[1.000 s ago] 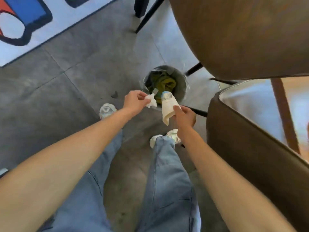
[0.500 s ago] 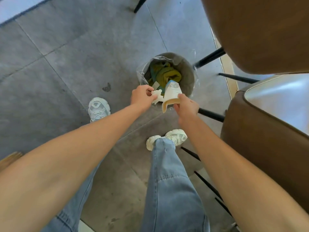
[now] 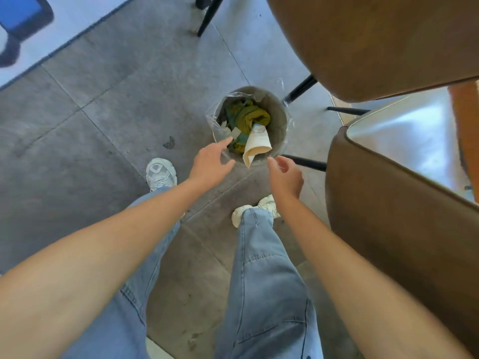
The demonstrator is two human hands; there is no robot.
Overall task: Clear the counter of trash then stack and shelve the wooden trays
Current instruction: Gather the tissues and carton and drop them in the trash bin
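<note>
Both hands, left [image 3: 210, 165] and right [image 3: 286, 174], hang spread and empty; the crumpled cream paper cup [image 3: 258, 143] leans on the lined round bin's rim [image 3: 281, 120] and could tip out.

Both bare forearms extend forward and down from the lower frame corners, converging toward the trash bin [image 3: 281, 120]. Left hand [image 3: 210, 165]: palm down, fingers spread and loosely extended, index finger tip reaching over the near-left rim of the bin; nothing gripped. Right hand [image 3: 286, 174]: just short of the bin's near rim, palm turned inward toward the left hand, fingers relaxed and slightly curled, thumb apart from them; nothing gripped. The hands are apart from each other, with a gap between them in line with the bin's near edge. Wrists roughly straight. Legs in blue jeans stand below the arms, left foot set back-left of the bin, right foot nearer.
</note>
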